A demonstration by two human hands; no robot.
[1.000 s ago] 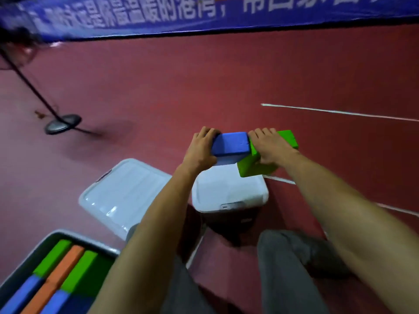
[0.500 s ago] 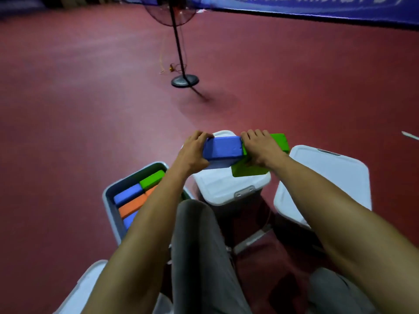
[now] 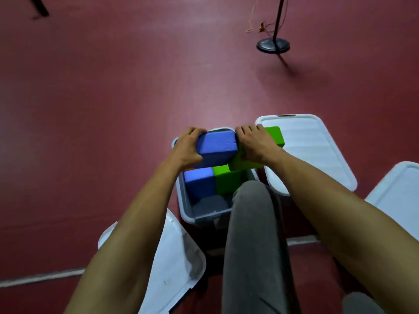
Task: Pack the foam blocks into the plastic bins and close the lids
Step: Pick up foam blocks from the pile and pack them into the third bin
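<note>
My left hand (image 3: 187, 147) grips a blue foam block (image 3: 217, 147) and my right hand (image 3: 254, 145) grips a green foam block (image 3: 275, 135). Both blocks are held side by side above an open grey plastic bin (image 3: 189, 215). Inside the bin a blue block (image 3: 199, 183) and a green block (image 3: 226, 180) stand packed together. A bare grey patch of the bin's bottom shows at its near end. My knee hides the bin's right side.
White lidded bins stand around me: one at the right (image 3: 313, 152), one at the far right edge (image 3: 399, 200), one at the lower left (image 3: 176, 270). A fan stand's round base (image 3: 273, 45) sits on the red floor at the upper right. A white floor line (image 3: 40, 278) runs at the lower left.
My view swung left from a closed white bin to the open grey bin. Both hands carried the blue and green blocks over it, grips unchanged.
</note>
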